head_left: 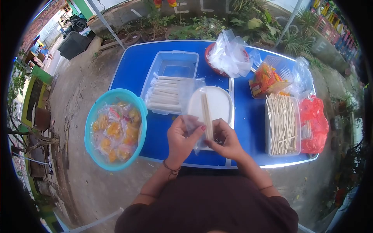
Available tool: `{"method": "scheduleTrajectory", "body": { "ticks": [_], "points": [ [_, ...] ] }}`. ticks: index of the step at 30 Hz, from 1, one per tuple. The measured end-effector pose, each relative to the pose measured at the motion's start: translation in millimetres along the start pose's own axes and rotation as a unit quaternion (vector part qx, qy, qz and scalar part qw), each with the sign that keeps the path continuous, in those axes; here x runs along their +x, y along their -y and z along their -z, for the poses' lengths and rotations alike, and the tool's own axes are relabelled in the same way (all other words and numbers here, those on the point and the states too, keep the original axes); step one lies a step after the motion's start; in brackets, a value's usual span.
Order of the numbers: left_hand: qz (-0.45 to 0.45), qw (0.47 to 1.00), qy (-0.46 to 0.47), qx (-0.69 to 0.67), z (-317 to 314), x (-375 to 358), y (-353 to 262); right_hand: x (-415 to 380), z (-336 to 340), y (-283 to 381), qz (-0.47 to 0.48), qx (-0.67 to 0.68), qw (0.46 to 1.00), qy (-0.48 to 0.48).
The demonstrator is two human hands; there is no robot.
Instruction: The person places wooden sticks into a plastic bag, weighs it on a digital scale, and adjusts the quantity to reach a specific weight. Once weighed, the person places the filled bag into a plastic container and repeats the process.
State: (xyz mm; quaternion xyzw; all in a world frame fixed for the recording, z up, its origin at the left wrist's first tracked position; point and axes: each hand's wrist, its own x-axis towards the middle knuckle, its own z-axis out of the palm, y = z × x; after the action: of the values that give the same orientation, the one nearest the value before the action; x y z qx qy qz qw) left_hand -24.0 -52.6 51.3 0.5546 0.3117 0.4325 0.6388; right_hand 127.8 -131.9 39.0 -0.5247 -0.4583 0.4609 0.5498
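Note:
My left hand (pixel 182 136) pinches a clear plastic bag (pixel 189 97) that stands up above the fingers. Between the thumb and fingers of my right hand (pixel 226 139) is a small bundle of pale wooden sticks (pixel 206 110), held nearly upright beside the bag. Both hands are close together over a white tray (pixel 229 101). Left of it, a clear plastic container (pixel 173 64) holds several wrapped bundles of sticks (pixel 165 95) lying side by side. At the right, loose wooden sticks (pixel 281 124) fill another plastic container (pixel 268 149).
A turquoise basin (pixel 90 143) with bagged yellow-orange food (pixel 114 130) overhangs the blue table's (pixel 243 149) left edge. Along the back sit a red basket (pixel 211 66) of plastic bags (pixel 231 56) and a clear basket (pixel 285 83) of orange packets (pixel 266 79). A red plastic bag (pixel 312 128) lies far right.

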Motion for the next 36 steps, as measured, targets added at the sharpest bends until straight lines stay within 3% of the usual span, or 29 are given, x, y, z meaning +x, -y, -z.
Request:
{"method": "scheduleTrajectory", "body": {
  "ticks": [1, 4, 7, 13, 16, 22, 26, 29, 32, 36],
  "points": [
    [0.003, 1.0, -0.007, -0.009, 0.0, 0.8, 1.6, -0.2, -2.0, 0.6, 0.004, 0.002, 1.0, 0.002],
    [0.004, 0.998, -0.031, -0.05, -1.9, 4.9, 5.2, 3.8, -3.7, -8.4, -0.047, 0.209, 0.975, -0.052],
    [0.005, 0.997, -0.034, -0.068, -3.8, 5.6, 8.7, 3.0, 4.9, -20.2, -0.112, 0.301, 0.944, -0.073],
    [0.004, 0.997, -0.04, -0.073, -13.6, 9.5, 8.3, -3.0, 2.4, -23.4, -0.065, 0.19, 0.973, -0.118],
    [0.0, 0.997, -0.033, -0.064, -13.6, 10.9, 12.6, -10.2, 14.6, -33.9, -0.082, 0.228, 0.968, -0.063],
    [0.029, 0.999, 0.028, -0.033, -11.5, 8.2, 12.6, -9.8, 5.5, -4.0, 0.029, 0.166, 0.982, -0.085],
    [0.012, 0.998, 0.051, -0.035, -14.1, 5.5, 13.0, -14.9, 15.6, -14.3, -0.023, 0.15, 0.988, -0.027],
    [0.008, 0.998, 0.02, -0.063, -22.0, 7.4, 2.0, -17.8, 13.8, -18.0, -0.044, 0.17, 0.984, -0.018],
    [0.035, 0.999, 0.027, -0.003, -15.6, 7.7, 2.2, -18.9, 18.7, -19.8, -0.026, 0.055, 0.998, 0.019],
    [0.07, 0.992, 0.102, 0.031, -10.5, 7.2, -0.8, -0.4, 30.4, 2.5, 0.058, 0.081, 0.993, -0.06]
  ]
}}
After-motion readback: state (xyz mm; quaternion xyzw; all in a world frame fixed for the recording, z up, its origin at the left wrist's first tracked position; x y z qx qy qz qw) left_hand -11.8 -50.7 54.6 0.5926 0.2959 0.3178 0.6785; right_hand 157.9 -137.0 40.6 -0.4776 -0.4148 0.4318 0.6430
